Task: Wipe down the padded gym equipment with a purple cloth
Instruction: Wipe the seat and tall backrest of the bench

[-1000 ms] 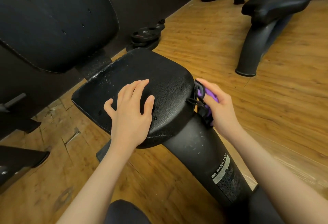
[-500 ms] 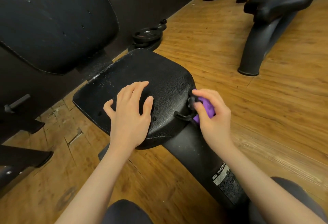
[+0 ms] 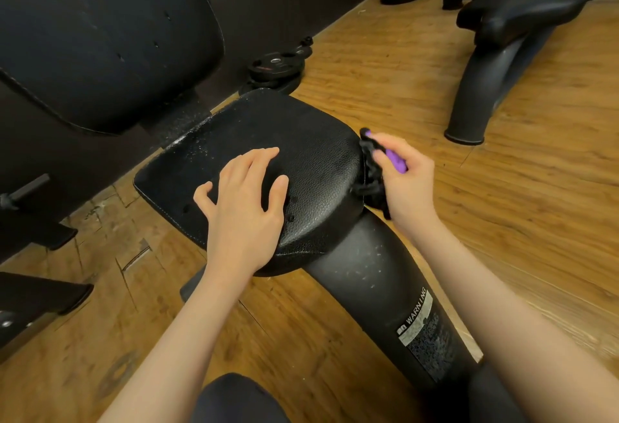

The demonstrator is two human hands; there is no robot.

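Head view, looking down past a dark knee (image 3: 234, 399) at the bottom edge of the frame. Nearest, two bare forearms are reaching up from the lower corners toward the centre. Between them a black support post (image 3: 378, 292) carrying a warning label (image 3: 417, 317) is slanting from lower right up to the seat pad (image 3: 268, 141) at frame centre; the pad's long axis is running from centre left to centre right. The left hand (image 3: 243, 208) is lying flat on the pad's near half, fingers straight and slightly spread, apparently steadying it. The right hand (image 3: 403, 184) is sitting just beside the pad's right edge, fingers curled and gripping the purple cloth (image 3: 395, 161), which is bunched against that edge together with a dark ruffled part that may belong to the cloth; only a small purple patch is showing. The right hand is therefore the nearer one to the unwiped surface, which is lying to its left across the pad, where pale specks are visible toward the far left edge. Farther off, a large back pad (image 3: 100, 37) is filling the upper left, weight plates (image 3: 276, 67) are lying on the wooden floor (image 3: 502, 221) behind the seat, and a second bench (image 3: 516, 17) is standing at upper right.
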